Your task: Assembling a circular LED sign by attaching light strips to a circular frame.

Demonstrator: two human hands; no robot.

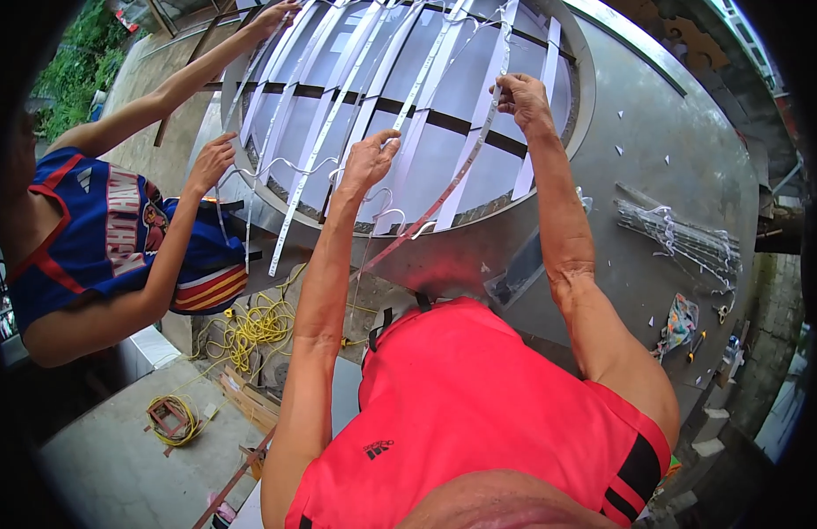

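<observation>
A long LED strip runs down from the top of the view to near my waist, its lower end tinted red. High on this strip, my right hand pinches it between thumb and fingers. My left hand is closed at the lower end of another LED strip, to the left of the first. Beneath both hands lies a large round frame with a pale backing, crossed by dark bars and several white strips. Thin white wires loop over its near left edge.
At left, a co-worker in a blue jersey reaches over the frame with both hands. Yellow cable lies tangled below. On the grey metal surface at right are a strip bundle, a plastic bag and a screwdriver.
</observation>
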